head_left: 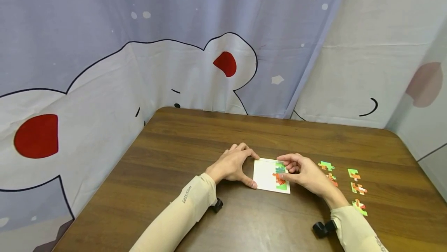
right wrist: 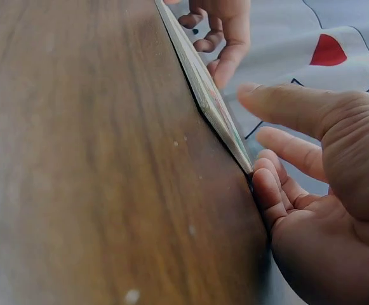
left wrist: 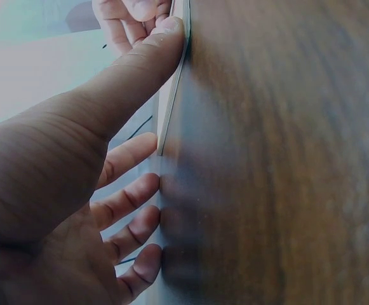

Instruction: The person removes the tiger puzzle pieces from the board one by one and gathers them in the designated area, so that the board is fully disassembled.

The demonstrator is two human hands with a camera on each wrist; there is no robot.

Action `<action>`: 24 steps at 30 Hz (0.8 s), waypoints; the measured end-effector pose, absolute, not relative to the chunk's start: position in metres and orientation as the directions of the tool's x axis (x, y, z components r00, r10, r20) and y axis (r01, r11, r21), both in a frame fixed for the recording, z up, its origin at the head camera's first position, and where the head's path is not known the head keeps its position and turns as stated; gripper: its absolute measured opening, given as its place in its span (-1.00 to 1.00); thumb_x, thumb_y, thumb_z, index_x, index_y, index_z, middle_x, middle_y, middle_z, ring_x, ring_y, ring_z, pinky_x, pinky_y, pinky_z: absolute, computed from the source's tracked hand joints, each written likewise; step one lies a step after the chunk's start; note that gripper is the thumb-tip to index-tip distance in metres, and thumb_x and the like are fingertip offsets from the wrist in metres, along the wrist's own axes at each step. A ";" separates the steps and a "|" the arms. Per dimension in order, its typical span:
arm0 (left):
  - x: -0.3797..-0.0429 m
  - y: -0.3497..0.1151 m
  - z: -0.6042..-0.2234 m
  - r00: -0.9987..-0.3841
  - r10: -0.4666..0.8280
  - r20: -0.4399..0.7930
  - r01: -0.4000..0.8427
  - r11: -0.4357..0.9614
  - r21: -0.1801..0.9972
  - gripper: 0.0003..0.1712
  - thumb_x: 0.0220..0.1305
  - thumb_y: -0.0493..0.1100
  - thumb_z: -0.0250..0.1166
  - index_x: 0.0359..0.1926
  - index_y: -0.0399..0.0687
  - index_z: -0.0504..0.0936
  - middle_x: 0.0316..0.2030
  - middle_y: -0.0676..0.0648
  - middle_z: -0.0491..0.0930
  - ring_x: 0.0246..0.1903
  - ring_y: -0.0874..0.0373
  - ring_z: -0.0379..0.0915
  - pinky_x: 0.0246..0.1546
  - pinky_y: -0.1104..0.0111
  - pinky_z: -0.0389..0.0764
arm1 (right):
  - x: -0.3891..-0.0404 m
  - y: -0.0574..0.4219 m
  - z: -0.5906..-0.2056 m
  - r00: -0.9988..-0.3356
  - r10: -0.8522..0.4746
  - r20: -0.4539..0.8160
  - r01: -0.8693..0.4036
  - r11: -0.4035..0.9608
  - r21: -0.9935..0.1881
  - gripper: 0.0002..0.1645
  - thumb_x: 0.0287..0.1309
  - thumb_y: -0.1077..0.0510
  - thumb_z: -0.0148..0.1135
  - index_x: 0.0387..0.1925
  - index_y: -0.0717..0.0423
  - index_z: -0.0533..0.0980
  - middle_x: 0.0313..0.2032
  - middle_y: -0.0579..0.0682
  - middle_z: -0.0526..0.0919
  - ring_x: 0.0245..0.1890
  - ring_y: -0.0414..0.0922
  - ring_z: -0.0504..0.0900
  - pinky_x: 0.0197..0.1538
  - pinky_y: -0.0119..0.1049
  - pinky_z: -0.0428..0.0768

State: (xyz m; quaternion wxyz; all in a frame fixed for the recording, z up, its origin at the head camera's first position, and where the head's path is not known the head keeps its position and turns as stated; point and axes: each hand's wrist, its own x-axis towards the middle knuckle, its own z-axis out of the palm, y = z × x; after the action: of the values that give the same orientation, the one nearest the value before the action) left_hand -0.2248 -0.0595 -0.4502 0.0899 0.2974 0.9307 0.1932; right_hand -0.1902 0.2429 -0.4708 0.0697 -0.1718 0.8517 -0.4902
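Left hand, spread, is bracing the white square board at its left edge; right hand, fingers loosely bent, is resting at its right edge, where thumb drag could dislodge the flat orange-and-green jigsaw pieces.

The right hand is by the near corner of a thin board on a brown table.

From here I see a pale sheen on the table toward its near edge, and lilac-and-white cloth hanging beyond its far edge and corners.
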 end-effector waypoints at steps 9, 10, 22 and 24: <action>-0.225 -0.060 -0.451 -0.805 0.592 -0.043 0.526 0.745 0.412 0.07 -0.10 0.39 0.81 0.45 0.32 0.64 0.33 0.04 0.50 0.27 0.02 0.39 0.30 0.08 0.48 | -0.190 0.242 -0.473 -0.929 -0.367 0.059 -0.259 0.524 -0.812 -0.47 0.26 0.10 0.69 0.22 0.06 0.73 -0.08 0.08 0.58 -0.16 -0.08 0.54 -0.08 -0.38 0.54; -0.225 -0.060 -0.451 -0.805 0.592 -0.043 0.526 0.745 0.410 0.07 -0.10 0.39 0.81 0.45 0.32 0.64 0.33 0.04 0.50 0.27 0.02 0.39 0.30 0.08 0.48 | -0.190 0.241 -0.473 -0.928 -0.367 0.061 -0.262 0.529 -0.807 -0.48 0.26 0.09 0.69 0.21 0.06 0.74 -0.09 0.07 0.58 -0.17 -0.08 0.53 -0.08 -0.37 0.53; -0.226 -0.059 -0.450 -0.805 0.592 -0.043 0.528 0.747 0.405 0.06 -0.10 0.41 0.81 0.45 0.33 0.64 0.32 0.04 0.50 0.28 0.02 0.39 0.32 0.07 0.47 | -0.190 0.239 -0.473 -0.921 -0.381 0.082 -0.304 0.573 -0.761 -0.62 0.29 0.07 0.67 0.11 -0.06 0.79 -0.13 0.01 0.55 -0.17 -0.10 0.51 -0.06 -0.33 0.52; -0.226 -0.059 -0.450 -0.805 0.591 -0.049 0.525 0.749 0.403 0.06 -0.10 0.41 0.80 0.45 0.34 0.63 0.33 0.04 0.49 0.28 0.02 0.39 0.32 0.07 0.47 | -0.189 0.239 -0.474 -0.921 -0.382 0.072 -0.299 0.576 -0.761 -0.64 0.29 0.05 0.67 0.09 -0.09 0.80 -0.11 0.01 0.54 -0.16 -0.09 0.51 -0.04 -0.32 0.53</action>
State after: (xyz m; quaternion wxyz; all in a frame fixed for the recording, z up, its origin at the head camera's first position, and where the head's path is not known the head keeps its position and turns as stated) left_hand -0.2259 -0.0595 -0.4505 0.0868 0.2996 0.9312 0.1885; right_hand -0.1894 0.2392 -0.4737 0.0498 -0.1920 0.8863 -0.4185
